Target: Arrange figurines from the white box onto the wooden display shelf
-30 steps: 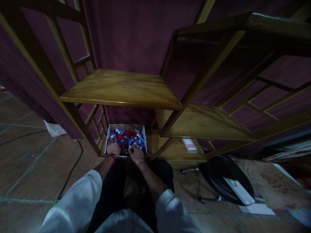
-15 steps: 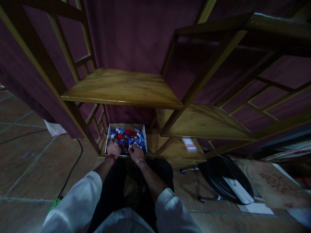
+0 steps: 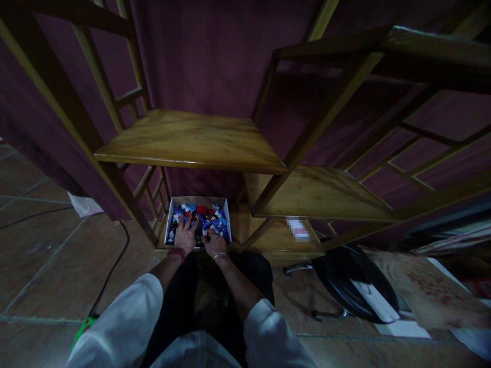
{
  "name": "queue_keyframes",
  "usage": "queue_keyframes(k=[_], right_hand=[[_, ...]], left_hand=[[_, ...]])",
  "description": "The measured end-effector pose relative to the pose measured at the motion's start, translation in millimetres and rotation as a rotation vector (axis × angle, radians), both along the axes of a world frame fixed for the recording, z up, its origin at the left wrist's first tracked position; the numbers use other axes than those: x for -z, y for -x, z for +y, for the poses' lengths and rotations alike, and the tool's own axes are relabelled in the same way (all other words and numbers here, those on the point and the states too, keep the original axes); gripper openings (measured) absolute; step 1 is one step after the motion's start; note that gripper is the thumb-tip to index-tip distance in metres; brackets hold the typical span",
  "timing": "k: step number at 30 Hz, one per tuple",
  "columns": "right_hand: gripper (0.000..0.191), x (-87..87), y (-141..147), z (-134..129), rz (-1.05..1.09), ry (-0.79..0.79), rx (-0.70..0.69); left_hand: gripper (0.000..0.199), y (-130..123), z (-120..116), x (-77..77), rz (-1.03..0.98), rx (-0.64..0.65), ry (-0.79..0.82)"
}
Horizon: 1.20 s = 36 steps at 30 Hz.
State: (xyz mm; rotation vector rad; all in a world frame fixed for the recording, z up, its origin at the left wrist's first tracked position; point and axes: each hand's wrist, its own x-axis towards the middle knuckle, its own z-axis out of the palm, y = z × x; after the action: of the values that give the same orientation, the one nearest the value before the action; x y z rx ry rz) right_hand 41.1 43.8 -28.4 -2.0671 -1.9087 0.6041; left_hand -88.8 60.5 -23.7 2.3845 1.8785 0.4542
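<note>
A shallow white box [image 3: 229, 220] stands on the bottom shelf, holding many small figurines [image 3: 219, 214] in blue, red, black and white. My left hand [image 3: 185, 237], with a red bead bracelet, lies over the figurines at the box's left half, its fingers spread and touching them. At the near right side of the box is my right hand [image 3: 214, 243], wearing a silver bracelet. Its fingers are curled down among the figurines, and whatever they pinch is too small to make out. Both palms hide part of the near rim.
The wooden shelf unit [image 3: 192, 140] has a board just above the box and slanted posts around it. A blurred card [image 3: 298, 229] lies on the lower shelf to the right. A black stool [image 3: 355, 283] stands at the right. A cable [image 3: 115, 266] runs along the floor at left.
My left hand has moved to the right and its fingers have spread farther over the figurines. My right hand stays at nearly the same spot.
</note>
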Motion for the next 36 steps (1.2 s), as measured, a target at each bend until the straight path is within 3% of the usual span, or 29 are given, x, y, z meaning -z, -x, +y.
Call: queue_keyframes(k=[10, 26, 36], right_hand=[[0.028, -3.6, -1.7, -2.0, 0.012, -0.006, -0.025], [0.034, -5.6, -1.1, -4.8, 0.053, -0.035, 0.004], [0.036, -6.9, -2.6, -2.8, 0.058, 0.004, 0.014]], left_hand=[[0.042, -3.3, -2.5, -3.5, 0.118, 0.167, -0.082], [0.046, -5.0, -4.7, -11.4, 0.129, 0.064, -0.001], [0.042, -2.9, -2.4, -4.6, 0.083, 0.076, -0.02]])
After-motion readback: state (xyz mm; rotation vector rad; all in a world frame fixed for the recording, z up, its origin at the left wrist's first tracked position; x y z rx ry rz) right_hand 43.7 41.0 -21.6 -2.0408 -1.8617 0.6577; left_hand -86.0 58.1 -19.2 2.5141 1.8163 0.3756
